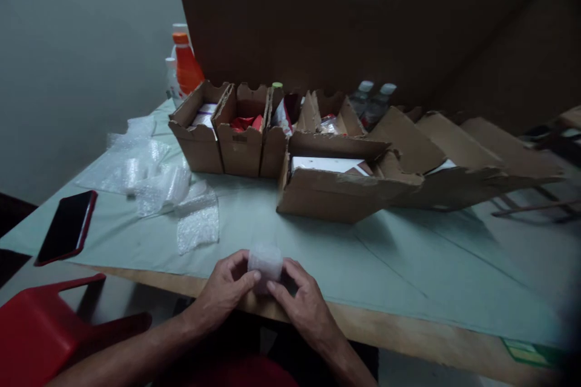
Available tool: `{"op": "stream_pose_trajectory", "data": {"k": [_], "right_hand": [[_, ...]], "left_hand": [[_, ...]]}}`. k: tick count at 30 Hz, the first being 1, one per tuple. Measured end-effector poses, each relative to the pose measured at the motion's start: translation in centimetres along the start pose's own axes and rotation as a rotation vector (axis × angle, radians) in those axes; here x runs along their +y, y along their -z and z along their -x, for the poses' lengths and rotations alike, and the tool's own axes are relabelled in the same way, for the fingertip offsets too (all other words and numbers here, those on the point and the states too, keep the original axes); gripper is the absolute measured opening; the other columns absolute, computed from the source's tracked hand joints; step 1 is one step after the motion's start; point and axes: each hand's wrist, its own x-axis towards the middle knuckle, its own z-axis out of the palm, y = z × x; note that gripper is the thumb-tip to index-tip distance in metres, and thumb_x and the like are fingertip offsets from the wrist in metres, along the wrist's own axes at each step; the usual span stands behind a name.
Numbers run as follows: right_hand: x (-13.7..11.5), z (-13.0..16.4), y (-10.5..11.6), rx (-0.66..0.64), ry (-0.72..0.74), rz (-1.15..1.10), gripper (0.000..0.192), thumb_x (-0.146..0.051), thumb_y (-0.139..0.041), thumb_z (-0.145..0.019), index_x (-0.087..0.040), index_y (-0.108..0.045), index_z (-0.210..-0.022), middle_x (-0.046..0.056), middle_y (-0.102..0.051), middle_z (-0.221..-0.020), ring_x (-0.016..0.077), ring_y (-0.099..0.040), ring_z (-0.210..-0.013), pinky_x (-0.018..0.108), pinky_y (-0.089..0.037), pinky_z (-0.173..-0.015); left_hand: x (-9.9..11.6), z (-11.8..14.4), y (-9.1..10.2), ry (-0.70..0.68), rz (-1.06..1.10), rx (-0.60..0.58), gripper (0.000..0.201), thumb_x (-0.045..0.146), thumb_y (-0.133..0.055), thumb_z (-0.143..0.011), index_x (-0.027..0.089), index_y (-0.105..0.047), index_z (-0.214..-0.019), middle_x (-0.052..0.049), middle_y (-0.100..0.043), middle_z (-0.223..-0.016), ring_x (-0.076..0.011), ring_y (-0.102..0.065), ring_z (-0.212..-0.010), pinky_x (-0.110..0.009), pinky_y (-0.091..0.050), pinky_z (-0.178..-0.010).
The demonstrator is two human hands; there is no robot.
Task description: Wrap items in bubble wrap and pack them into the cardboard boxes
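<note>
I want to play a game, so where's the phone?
In the head view, the phone lies at the left on the table, by its near edge, left of the loose bubble wrap and beyond the red stool.

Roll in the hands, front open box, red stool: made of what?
Roll: probably plastic bubble wrap; translucent, whitish, like the bumpy sheets nearby.
Front open box: looks like cardboard; matte brown, ragged cut edges.
Red stool: likely moulded plastic; smooth, evenly coloured, soft sheen.
</note>
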Motion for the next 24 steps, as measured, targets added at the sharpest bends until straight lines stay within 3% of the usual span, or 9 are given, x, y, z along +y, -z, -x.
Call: {"op": "stream_pose_trajectory", "data": {"k": [3, 5, 8, 10, 12, 14, 17, 19, 24], "right_hand": [[-1.3, 1.0, 2.9, 0.019, -0.009, 0.105, 0.066, -0.023, -0.071, -0.073, -0.024, -0.055, -0.136, 0.008, -0.057, -0.138, 0.0234, -0.056, -0.117, 0.037, -0.044, -0.103], [-2.3, 1.3, 4.5, -0.03, -0.002, 0.179, 0.075, -0.023, -0.074, -0.07, -0.026, -0.05, -0.142, 0.008, -0.056, -0.14, 0.0233, -0.057, -0.118, 0.037, -0.045, -0.102], [-3.6, 1.1, 6.3, -0.097, 0.127, 0.349, 0.033, -0.022, -0.067, -0.078, -0.024, -0.069, -0.111, 0.005, -0.071, -0.11, 0.0227, -0.063, -0.103, 0.035, -0.049, -0.092], [-4.6, 1.0, 8.0, -0.056, 0.208, 0.452, 0.014, -0.022, -0.06, -0.083, -0.023, -0.071, -0.091, 0.003, -0.073, -0.088, 0.0212, -0.065, -0.086, 0.033, -0.051, -0.081], [-6.0, 1.0, 10.7, 0.081, 0.269, 0.519, 0.011, -0.028, -0.06, -0.085, -0.024, -0.07, -0.09, 0.002, -0.073, -0.083, 0.0199, -0.066, -0.076, 0.029, -0.051, -0.07], [-7.9, 0.8, 14.1, 0.327, 0.33, 0.59, 0.016, -0.038, -0.063, -0.086, -0.027, -0.069, -0.095, 0.001, -0.074, -0.084, 0.0192, -0.066, -0.07, 0.027, -0.05, -0.062], [-10.8, -0.7, 19.1, 0.776, 0.376, 0.802, 0.029, -0.047, -0.064, -0.082, -0.026, -0.067, -0.102, 0.002, -0.073, -0.087, 0.0205, -0.065, -0.07, 0.029, -0.048, -0.062], [-12.1, -2.8, 21.1, 0.895, 0.318, 0.999, 0.029, -0.045, -0.062, -0.081, -0.022, -0.067, -0.099, 0.006, -0.072, -0.086, 0.0227, -0.065, -0.073, 0.03, -0.046, -0.064], [-13.2, -8.0, 21.0, 0.559, -0.144, 1.514, 0.023, -0.032, -0.051, -0.088, -0.018, -0.066, -0.099, 0.014, -0.074, -0.089, 0.029, -0.068, -0.082, 0.031, -0.034, -0.059]], "left_hand": [[-0.2, -0.4, -1.1, -0.155, -0.275, 0.035, 0.015, 0.019, -0.061, -0.08, 0.018, -0.067, -0.094, -0.003, -0.07, -0.092, -0.0197, -0.062, -0.089, -0.03, -0.047, -0.082], [-0.3, -0.7, -1.9, -0.277, -0.379, 0.013, 0.017, 0.015, -0.059, -0.079, 0.019, -0.067, -0.093, -0.003, -0.069, -0.092, -0.0187, -0.062, -0.087, -0.029, -0.047, -0.082], [-0.3, -1.5, -2.7, -0.388, -0.38, -0.074, 0.016, 0.02, -0.058, -0.083, 0.019, -0.067, -0.096, -0.005, -0.07, -0.091, -0.0188, -0.064, -0.087, -0.029, -0.049, -0.08], [0.2, -2.4, -2.7, -0.41, -0.371, -0.112, 0.02, 0.026, -0.06, -0.085, 0.02, -0.067, -0.102, -0.006, -0.072, -0.096, -0.0205, -0.066, -0.091, -0.03, -0.05, -0.083], [0.9, -3.7, -2.4, -0.409, -0.378, -0.092, 0.028, 0.031, -0.061, -0.086, 0.021, -0.066, -0.112, -0.007, -0.072, -0.108, -0.023, -0.066, -0.103, -0.034, -0.051, -0.092], [1.8, -5.1, -2.1, -0.422, -0.394, -0.017, 0.031, 0.03, -0.06, -0.088, 0.022, -0.064, -0.118, -0.008, -0.07, -0.118, -0.0239, -0.064, -0.111, -0.036, -0.05, -0.097], [2.4, -7.6, -2.5, -0.49, -0.412, 0.082, 0.027, 0.024, -0.057, -0.089, 0.023, -0.064, -0.115, -0.008, -0.068, -0.117, -0.0223, -0.065, -0.109, -0.033, -0.055, -0.087], [1.8, -9.2, -3.3, -0.567, -0.416, 0.125, 0.025, 0.02, -0.054, -0.088, 0.022, -0.065, -0.111, -0.009, -0.068, -0.113, -0.0216, -0.065, -0.106, -0.032, -0.057, -0.082], [-1.5, -11.3, -4.3, -0.635, -0.455, 0.198, 0.021, 0.016, -0.052, -0.087, 0.019, -0.065, -0.103, -0.01, -0.068, -0.104, -0.0219, -0.066, -0.099, -0.037, -0.055, -0.086]]}}
